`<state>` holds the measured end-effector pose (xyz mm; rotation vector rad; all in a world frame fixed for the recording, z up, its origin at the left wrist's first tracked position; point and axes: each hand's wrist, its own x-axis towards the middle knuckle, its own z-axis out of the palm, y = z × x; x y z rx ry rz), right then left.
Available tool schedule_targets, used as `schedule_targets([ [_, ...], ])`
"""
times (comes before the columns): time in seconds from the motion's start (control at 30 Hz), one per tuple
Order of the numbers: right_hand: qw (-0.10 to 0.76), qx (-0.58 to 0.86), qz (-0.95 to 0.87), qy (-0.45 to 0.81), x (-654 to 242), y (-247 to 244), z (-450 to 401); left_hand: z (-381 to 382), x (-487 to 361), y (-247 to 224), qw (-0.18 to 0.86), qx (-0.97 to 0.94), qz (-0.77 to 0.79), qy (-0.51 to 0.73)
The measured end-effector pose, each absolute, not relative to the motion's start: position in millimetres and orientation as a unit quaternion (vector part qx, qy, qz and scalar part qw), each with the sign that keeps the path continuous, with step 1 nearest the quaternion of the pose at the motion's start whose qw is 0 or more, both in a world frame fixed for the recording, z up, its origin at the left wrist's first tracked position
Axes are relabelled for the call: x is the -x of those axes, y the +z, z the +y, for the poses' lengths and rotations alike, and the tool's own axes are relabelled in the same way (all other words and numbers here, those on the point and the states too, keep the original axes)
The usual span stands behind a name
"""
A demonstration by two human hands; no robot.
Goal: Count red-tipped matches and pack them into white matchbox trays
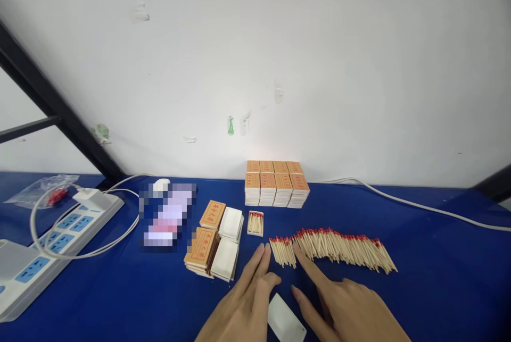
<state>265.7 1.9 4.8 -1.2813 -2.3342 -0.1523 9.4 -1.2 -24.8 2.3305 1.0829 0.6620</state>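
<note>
My left hand [244, 303] lies low over the table with its fingers stretched out, the fingertips at the left side of a small group of matches [283, 252]. On that group's right side rests the index finger of my right hand [349, 302], its thumb held apart. A longer row of red-tipped matches [339, 248] spreads out to the right. Between my hands lies a small white rectangular object [286, 318], partly covered by my left hand. Just beyond my left fingertips sits an open matchbox tray [255, 233] filled with matches.
Stacked matchboxes [276, 193] stand against the wall. To the left are orange matchbox sleeves [202, 246] and white trays [225, 259], then a blurred phone [170, 219]. A power strip [59, 246] with white cables and a plastic bag [42, 190] occupy the far left.
</note>
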Motion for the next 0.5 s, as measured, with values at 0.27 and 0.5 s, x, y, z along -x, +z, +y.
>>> schedule_targets([
  [0.27,0.248,0.475,-0.843,-0.047,-257.5,14.8,2.4,-1.5,-9.1,-32.4,0.245,-0.849,0.400,0.241],
  [0.5,0.237,0.482,-0.836,-0.116,-259.7,6.9,4.9,-3.1,-12.3,-42.6,0.238,-0.840,0.425,0.239],
])
